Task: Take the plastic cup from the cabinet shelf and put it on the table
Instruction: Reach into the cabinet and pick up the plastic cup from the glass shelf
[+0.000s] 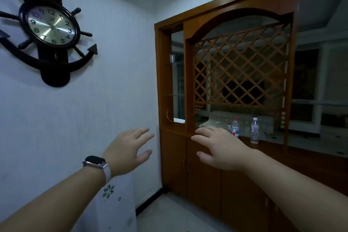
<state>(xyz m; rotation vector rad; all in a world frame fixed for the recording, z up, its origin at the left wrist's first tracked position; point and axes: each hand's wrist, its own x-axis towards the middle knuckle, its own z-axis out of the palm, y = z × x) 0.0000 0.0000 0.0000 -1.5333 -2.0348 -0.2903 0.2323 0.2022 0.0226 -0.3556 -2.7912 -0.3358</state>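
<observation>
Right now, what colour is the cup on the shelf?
Clear, colourless plastic cup, seen in the head view.

Open air lies between the empty, spread left hand and right hand and the narrow open niche of the brown wooden cabinet, whose glass shelf carrying the clear plastic cup is hemmed by the wooden lattice panel on its right.

We see the cup on an upper shelf in the cabinet's left bay, two bottles on its counter to the right, a clock on the left wall, and both hands raised before the cabinet.
</observation>
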